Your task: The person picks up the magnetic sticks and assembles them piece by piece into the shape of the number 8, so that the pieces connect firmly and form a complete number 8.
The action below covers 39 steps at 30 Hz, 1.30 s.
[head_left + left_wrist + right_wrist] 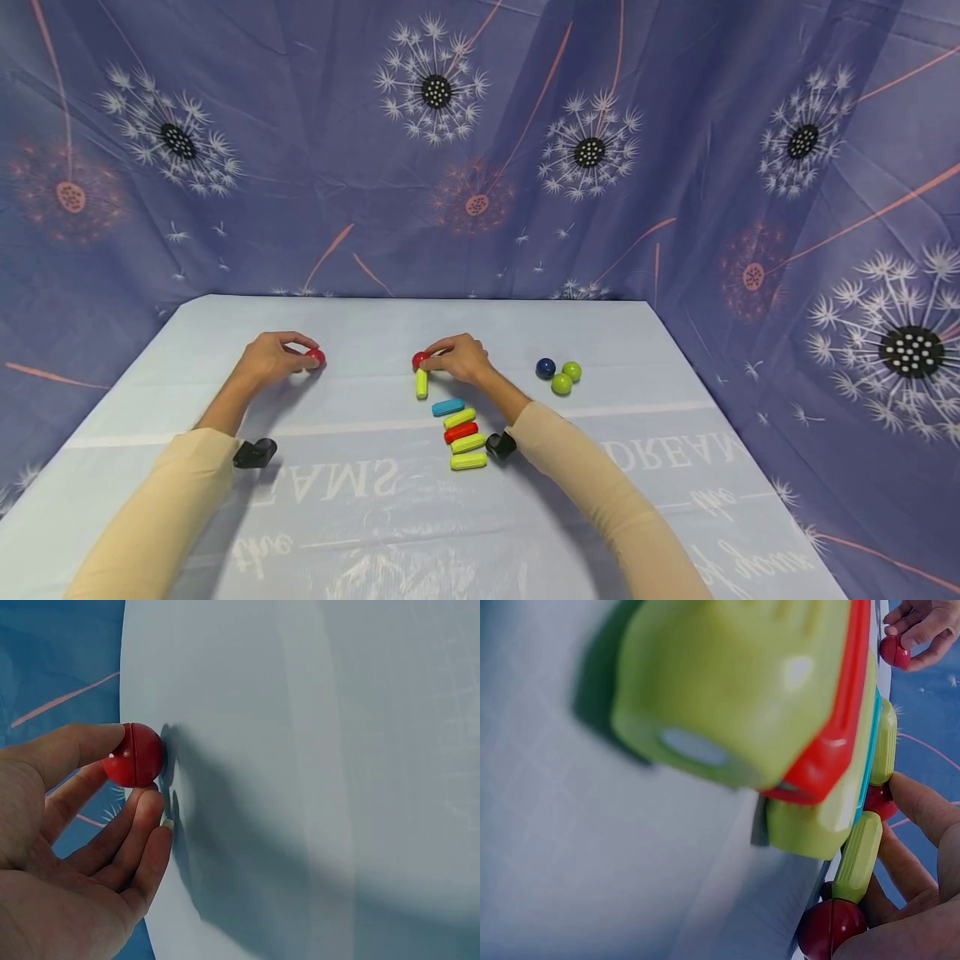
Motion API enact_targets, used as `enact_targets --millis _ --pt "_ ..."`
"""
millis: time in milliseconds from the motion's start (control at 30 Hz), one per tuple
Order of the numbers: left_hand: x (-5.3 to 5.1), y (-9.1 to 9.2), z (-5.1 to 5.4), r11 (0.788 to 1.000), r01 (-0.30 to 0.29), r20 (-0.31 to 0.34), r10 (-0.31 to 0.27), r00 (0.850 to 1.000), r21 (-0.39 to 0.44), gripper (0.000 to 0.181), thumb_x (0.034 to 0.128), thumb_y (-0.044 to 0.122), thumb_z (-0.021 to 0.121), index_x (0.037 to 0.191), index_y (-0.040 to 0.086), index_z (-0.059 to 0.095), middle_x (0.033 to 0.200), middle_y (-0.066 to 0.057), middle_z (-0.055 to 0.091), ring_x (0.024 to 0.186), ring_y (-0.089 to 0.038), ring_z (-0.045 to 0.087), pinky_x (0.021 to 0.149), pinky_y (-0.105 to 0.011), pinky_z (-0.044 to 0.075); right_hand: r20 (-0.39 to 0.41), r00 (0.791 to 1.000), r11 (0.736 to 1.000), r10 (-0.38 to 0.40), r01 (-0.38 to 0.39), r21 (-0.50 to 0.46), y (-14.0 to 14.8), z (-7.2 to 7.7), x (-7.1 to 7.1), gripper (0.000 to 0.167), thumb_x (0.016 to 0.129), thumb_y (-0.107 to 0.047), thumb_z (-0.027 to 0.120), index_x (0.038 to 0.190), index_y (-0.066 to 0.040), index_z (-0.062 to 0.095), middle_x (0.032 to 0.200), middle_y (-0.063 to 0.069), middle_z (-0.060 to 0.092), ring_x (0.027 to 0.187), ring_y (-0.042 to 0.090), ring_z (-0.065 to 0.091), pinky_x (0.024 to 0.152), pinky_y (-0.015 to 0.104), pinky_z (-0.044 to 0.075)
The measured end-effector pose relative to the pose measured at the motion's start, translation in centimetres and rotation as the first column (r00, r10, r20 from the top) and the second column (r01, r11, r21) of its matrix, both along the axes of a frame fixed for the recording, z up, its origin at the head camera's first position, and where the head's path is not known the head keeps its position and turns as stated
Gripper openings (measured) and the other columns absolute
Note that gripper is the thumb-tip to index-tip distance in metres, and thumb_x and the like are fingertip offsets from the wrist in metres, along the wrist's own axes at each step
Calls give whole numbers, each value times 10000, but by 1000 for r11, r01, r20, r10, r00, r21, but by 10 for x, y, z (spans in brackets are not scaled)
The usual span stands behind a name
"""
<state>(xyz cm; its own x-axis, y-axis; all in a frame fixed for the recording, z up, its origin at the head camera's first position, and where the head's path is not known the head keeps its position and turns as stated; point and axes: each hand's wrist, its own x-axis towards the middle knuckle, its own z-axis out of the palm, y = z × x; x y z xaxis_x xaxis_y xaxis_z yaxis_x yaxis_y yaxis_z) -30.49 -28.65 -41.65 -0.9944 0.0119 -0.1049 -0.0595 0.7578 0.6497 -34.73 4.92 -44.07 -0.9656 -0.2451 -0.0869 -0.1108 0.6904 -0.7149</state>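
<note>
My left hand [272,358] pinches a red ball [135,755] between thumb and fingers, at the table's far left. A thin seam runs round that ball. Nearer the middle, my right hand [459,358] holds a red ball [419,360]. A yellow-green rod [422,384] joins it and points towards me. From the right wrist view, two red balls show by the fingers: a lower ball [831,928] at a yellow-green rod [859,859], and an upper ball [881,801] beside another rod [885,742]. How these join is partly hidden by the hand.
Near my right wrist lie several loose rods, among them a blue rod [448,407] and a red rod [461,432]. Farther right sit a navy ball [545,367] and two green balls [562,383]. A patterned curtain [480,167] hangs behind the white table [360,325].
</note>
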Motion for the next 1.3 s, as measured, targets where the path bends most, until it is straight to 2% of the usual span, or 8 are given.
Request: enact_targets --millis 367,733,967,1300 --pt "-3 20 7 998 43 -19 -42 999 46 434 893 302 759 1265 88 696 1167 -208 730 1018 -301 676 743 -303 462 12 1000 1000 -7 7 -2 0 0 0 289 823 -442 809 1053 -267 816 1056 -8 755 908 175 603 800 361 386" --pt "-5 58 16 984 115 -31 -112 993 137 414 876 302 787 1243 121 719 1126 -159 752 1118 -333 643 887 -400 457 0 1000 1000 2 -2 3 0 1 -1 285 821 -435 812 1050 -265 818 1008 -20 764 881 168 611 810 380 393" --pt "-10 77 14 981 136 -57 -129 990 140 389 869 267 796 1223 121 730 1111 -152 758 1092 -321 662 925 -441 468 11 1000 1000 -12 12 5 0 -1 -1 278 819 -451 813 1035 -277 820 1072 -11 760 908 168 614 782 353 428" --pt "-12 95 5 978 146 -42 -142 989 148 357 885 242 785 1212 108 735 1124 -164 753 1062 -309 676 871 -422 503 29 1000 1000 -11 11 -1 0 0 -1 287 813 -455 818 1037 -276 820 1058 -15 759 896 173 612 779 358 429"
